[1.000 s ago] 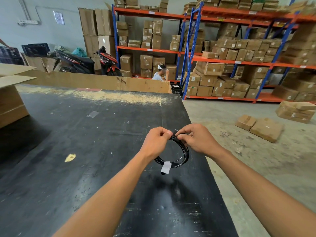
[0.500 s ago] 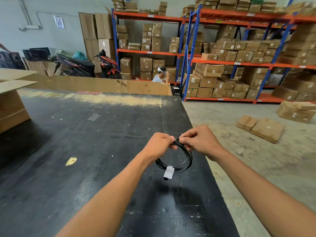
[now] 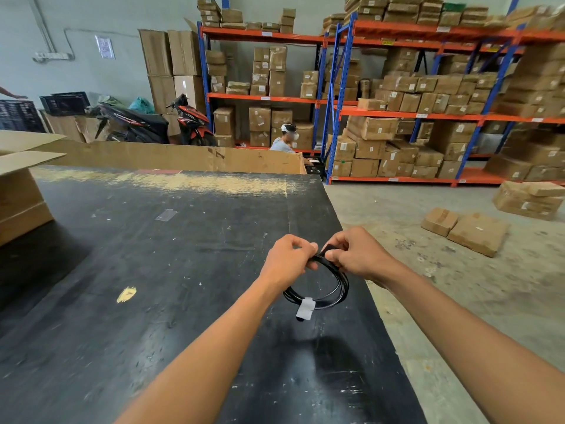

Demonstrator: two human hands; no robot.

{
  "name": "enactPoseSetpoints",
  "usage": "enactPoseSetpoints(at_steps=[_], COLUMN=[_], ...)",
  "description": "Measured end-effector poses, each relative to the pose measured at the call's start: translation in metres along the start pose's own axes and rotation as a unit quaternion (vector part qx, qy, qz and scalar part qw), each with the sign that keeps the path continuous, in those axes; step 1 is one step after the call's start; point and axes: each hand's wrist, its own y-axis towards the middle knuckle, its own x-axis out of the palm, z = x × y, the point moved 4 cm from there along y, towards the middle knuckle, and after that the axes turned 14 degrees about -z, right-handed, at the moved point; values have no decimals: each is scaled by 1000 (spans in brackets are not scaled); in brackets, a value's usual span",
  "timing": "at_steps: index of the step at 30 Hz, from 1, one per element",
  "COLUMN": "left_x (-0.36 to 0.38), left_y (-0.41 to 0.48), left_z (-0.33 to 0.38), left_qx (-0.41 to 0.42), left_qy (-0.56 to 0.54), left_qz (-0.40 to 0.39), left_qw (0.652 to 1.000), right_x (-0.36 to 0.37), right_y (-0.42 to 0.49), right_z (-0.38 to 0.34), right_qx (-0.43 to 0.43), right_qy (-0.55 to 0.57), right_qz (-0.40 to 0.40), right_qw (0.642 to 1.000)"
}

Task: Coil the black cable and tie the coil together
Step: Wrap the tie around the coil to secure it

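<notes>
The black cable hangs as a small round coil above the right part of the black table. A white tag dangles from the coil's lower edge. My left hand pinches the top of the coil from the left. My right hand grips the same spot from the right, with a black strap between its thumb and fingers. The top of the coil is hidden by both hands.
An open cardboard box stands on the table's left side. The table's right edge drops to a concrete floor with flat cartons. Beyond the table are shelving racks full of boxes, a scooter and a seated person.
Both hands have lifted the coil slightly and my right hand has brought the black strap up over the coil's top. The view has tilted down a little.
</notes>
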Motion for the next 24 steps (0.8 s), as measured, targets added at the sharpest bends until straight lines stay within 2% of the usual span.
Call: enactPoseSetpoints(at_steps=[3, 9, 13, 16, 20, 24], left_x=[-4, -8, -7, -6, -7, -4], left_y=[2, 2, 2, 0, -1, -2], left_z=[-2, 1, 0, -3, -4, 1], left_qx=[-14, 0, 5, -7, -1, 5], left_qy=[-46, -15, -77, -130, -114, -94], left_qz=[11, 27, 20, -11, -12, -26], left_qw=[999, 1000, 997, 991, 993, 995], right_x=[-2, 7, 2, 2, 4, 2], right_y=[1, 5, 8, 7, 8, 11], right_z=[-4, 3, -2, -5, -3, 0], right_qx=[-18, 6, -3, -4, 2, 23], right_qy=[-53, 40, -20, -86, -102, -61], right_qz=[32, -28, 29, 44, 49, 54], right_qw=[998, 999, 999, 995, 994, 996])
